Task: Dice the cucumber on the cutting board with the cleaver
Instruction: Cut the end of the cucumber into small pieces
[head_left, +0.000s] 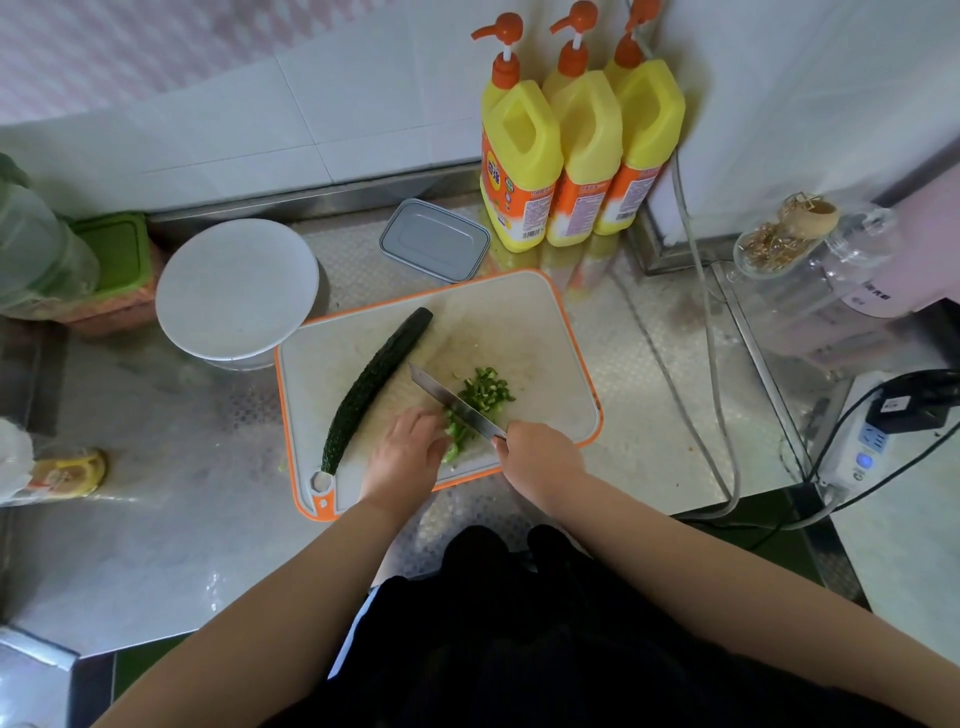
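A white cutting board (545, 332) with an orange rim lies on the steel counter. A long dark green cucumber piece (375, 387) rests diagonally on its left half. A pile of small green diced pieces (483, 395) sits right of the cleaver (454, 402), whose blade edge is down on the board. My right hand (540, 460) grips the cleaver's handle at the board's near edge. My left hand (405, 452) holds down green strips (456, 441) just left of the blade, fingers curled over them.
A white round plate (236, 291) stands left of the board, a grey lidded box (434, 240) behind it. Three yellow pump bottles (576, 150) line the back wall. Jars and cables (711, 364) sit to the right, a power strip (862, 452) at the far right, green-lidded containers at the left.
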